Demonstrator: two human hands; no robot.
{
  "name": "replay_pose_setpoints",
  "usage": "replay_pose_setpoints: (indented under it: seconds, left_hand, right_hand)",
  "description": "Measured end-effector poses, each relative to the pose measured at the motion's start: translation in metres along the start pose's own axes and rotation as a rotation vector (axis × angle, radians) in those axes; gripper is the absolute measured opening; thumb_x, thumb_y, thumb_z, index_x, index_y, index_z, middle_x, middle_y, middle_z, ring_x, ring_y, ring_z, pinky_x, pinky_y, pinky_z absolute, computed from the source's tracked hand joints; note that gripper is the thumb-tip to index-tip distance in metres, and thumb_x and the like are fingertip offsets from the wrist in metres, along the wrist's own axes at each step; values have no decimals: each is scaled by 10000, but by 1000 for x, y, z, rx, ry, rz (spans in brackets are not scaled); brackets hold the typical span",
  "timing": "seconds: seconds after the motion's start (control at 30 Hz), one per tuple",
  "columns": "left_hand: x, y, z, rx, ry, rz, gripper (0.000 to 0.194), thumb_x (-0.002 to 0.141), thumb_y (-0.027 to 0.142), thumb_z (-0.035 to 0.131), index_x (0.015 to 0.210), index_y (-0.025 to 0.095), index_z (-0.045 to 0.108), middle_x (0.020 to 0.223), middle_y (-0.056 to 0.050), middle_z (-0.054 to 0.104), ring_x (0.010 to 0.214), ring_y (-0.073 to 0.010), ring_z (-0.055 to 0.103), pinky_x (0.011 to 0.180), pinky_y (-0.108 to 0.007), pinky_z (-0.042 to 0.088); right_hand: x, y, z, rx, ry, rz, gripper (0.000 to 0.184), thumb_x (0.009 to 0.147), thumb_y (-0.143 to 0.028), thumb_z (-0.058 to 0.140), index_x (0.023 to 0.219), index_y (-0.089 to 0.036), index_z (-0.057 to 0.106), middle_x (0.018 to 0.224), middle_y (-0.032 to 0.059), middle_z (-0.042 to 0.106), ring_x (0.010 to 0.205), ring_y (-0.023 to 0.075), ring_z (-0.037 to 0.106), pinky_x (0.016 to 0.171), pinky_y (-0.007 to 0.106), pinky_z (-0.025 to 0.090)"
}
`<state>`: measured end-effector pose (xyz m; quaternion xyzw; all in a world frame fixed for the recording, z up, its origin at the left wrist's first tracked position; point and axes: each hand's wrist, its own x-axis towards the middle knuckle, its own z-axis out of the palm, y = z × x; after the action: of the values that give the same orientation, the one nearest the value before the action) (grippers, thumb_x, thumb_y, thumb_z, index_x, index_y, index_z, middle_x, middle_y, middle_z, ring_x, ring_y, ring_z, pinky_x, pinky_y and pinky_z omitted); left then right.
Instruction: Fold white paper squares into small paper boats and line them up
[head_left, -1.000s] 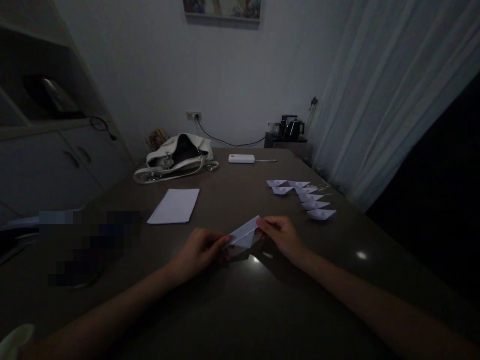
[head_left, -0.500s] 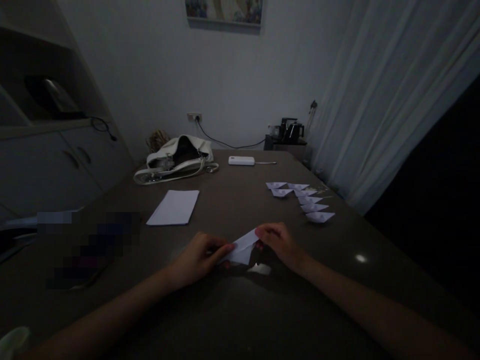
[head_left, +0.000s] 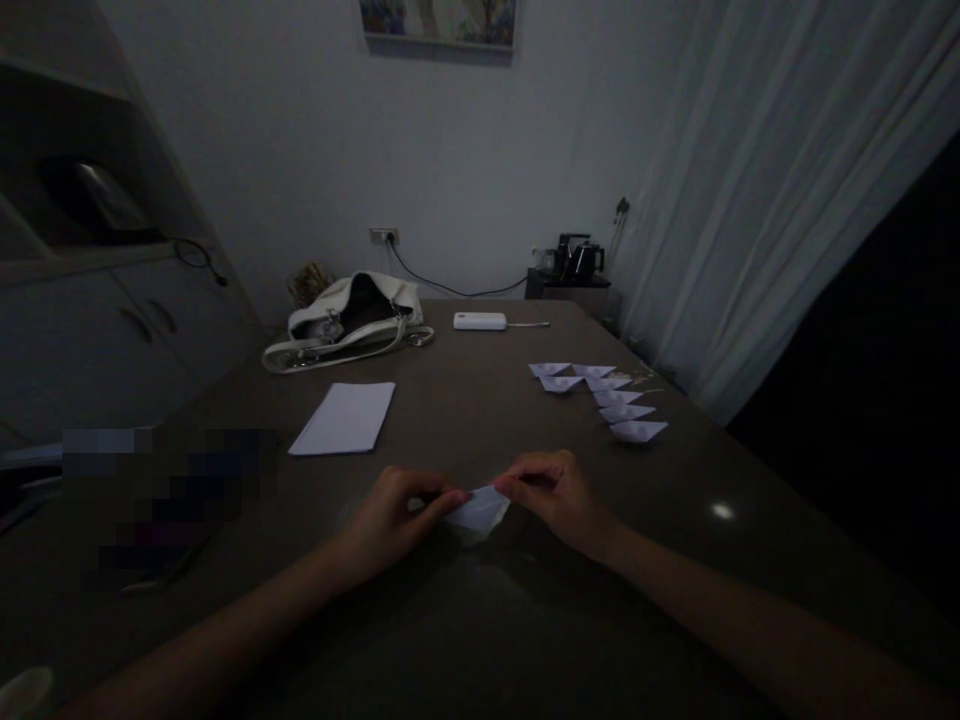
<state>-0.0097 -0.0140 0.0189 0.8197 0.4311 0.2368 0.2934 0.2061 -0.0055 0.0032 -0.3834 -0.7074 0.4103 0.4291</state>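
Note:
A small folded sheet of white paper is held just above the dark table, its lower part pointing toward me. My left hand pinches its left end between thumb and fingers. At the upper right corner, my right hand grips the paper the same way, thumb on top. The fingertips under the paper are hidden. Beyond my right hand stand several folded paper boats in a loose row. A stack of white paper lies flat beyond my left hand.
A white handbag lies at the table's far left. A white power bank with a short cable sits near the far edge. Blurred-out items lie at the left. A black kettle stands past the table, and a pale curtain hangs at right.
The paper between my hands has tilted, and its raised strip now looks folded down or turned away. My right hand has moved slightly left and down. The view has shifted a little.

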Motion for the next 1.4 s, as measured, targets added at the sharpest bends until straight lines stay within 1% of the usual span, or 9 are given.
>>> replay_pose_setpoints:
  seconds: [0.17, 0.33, 0.47, 0.53, 0.67, 0.73, 0.87, 0.97, 1.4]
  left_hand:
    - [1, 3, -3, -49, 54, -33, 428, 890, 421, 444, 720, 109, 683, 639, -26, 658, 577, -129, 562, 539, -193, 399]
    - [1, 0, -3, -103, 36, -95, 461, 888, 446, 435, 705, 102, 682, 626, -37, 647, 577, -139, 560, 525, -207, 411]
    - [2, -5, -1, -238, 27, -112, 384, 833, 440, 545, 1021, 121, 647, 807, -53, 684, 713, -177, 615, 632, -252, 484]
    - [2, -6, -1, -309, 39, -111, 482, 783, 416, 623, 1176, 143, 568, 912, -67, 684, 791, -198, 632, 710, -295, 507]
    - [2, -8, 0, -370, 66, -94, 433, 791, 390, 625, 1151, 152, 586, 1036, -97, 667, 887, -221, 635, 796, -338, 504]
    - [2, -9, 0, -359, 64, -93, 395, 803, 374, 612, 1129, 152, 601, 1043, -95, 667, 896, -220, 633, 801, -338, 502]
    - [2, -9, 4, -254, 49, -81, 372, 804, 348, 602, 1100, 124, 623, 912, -81, 686, 799, -205, 634, 721, -307, 505]
    - [1, -7, 8, -214, 20, -27, 347, 809, 335, 595, 1076, 117, 634, 845, -63, 681, 751, -186, 621, 684, -282, 495]
    - [-1, -3, 15, -411, 19, 1, 333, 798, 278, 632, 1098, 151, 568, 908, -46, 654, 817, -161, 612, 763, -290, 495]
  right_hand:
    - [8, 7, -8, 75, 112, 110, 240, 737, -399, 654, 686, -166, 686, 576, 8, 600, 538, 121, 513, 509, 237, 373]
    - [13, 11, -8, 137, 87, 158, 245, 727, -390, 662, 661, -154, 651, 528, -26, 519, 504, 95, 450, 491, 223, 329]
    - [14, 13, -9, 206, 142, 192, 233, 721, -371, 669, 667, -146, 641, 547, -30, 517, 509, 84, 438, 495, 217, 325]
    - [15, 17, -9, 244, 172, 221, 224, 724, -358, 668, 681, -140, 639, 576, -25, 534, 518, 79, 449, 503, 214, 337]
    - [16, 23, -10, 232, 99, 269, 197, 745, -338, 650, 782, -145, 648, 654, -2, 594, 534, 84, 492, 510, 215, 369]
    - [16, 22, -11, 105, 33, 209, 175, 771, -319, 626, 806, -150, 652, 695, 19, 627, 576, 106, 535, 535, 232, 394]
    - [12, 12, -9, -313, -35, -164, 118, 768, -262, 656, 855, -186, 678, 910, 52, 675, 873, 179, 589, 765, 318, 436]
    - [6, 4, -4, -456, -124, -339, 205, 756, -292, 688, 934, -193, 663, 948, 49, 680, 917, 190, 580, 826, 341, 422]
    - [-2, 1, 1, -465, -105, -357, 176, 802, -279, 647, 946, -180, 647, 861, 39, 685, 778, 148, 604, 714, 271, 454]
